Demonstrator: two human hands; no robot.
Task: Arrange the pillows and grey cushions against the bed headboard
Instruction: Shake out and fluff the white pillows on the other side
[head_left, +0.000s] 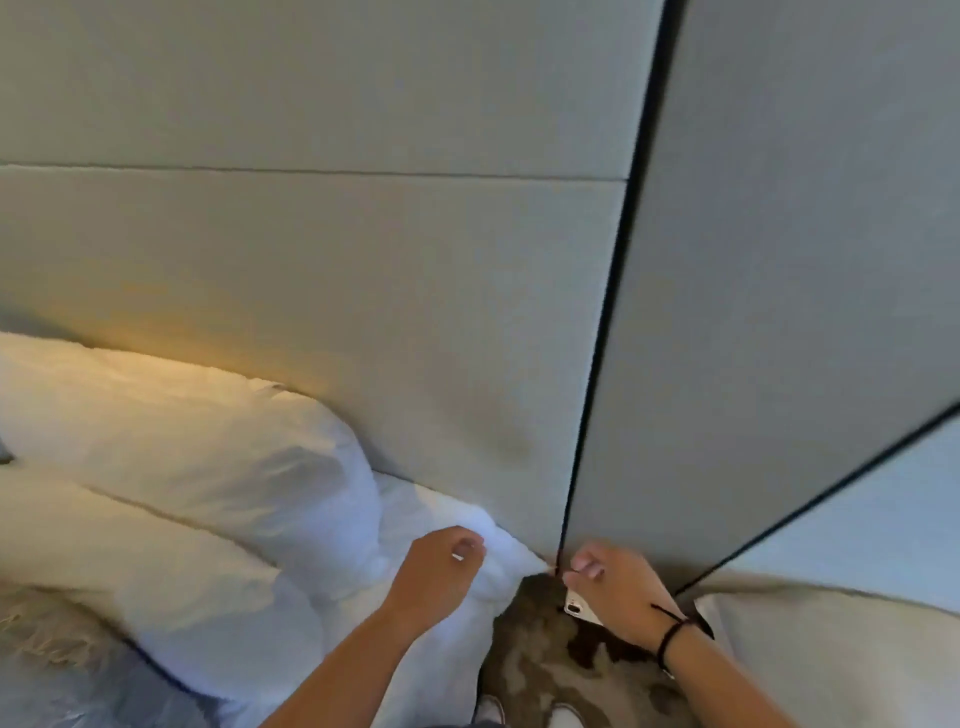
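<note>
Where headboard meets sheet: both hands, left hand, right hand.

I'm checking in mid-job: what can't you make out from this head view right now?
- Grey cushions: only a blurred grey patch at the bottom left, cut by the edge.
- White pillow: its left end runs out of frame.
- Right hand: a white object shows beneath it; whether it's held, unclear.
- Left hand: its grip on the bedding is blurred.
</note>
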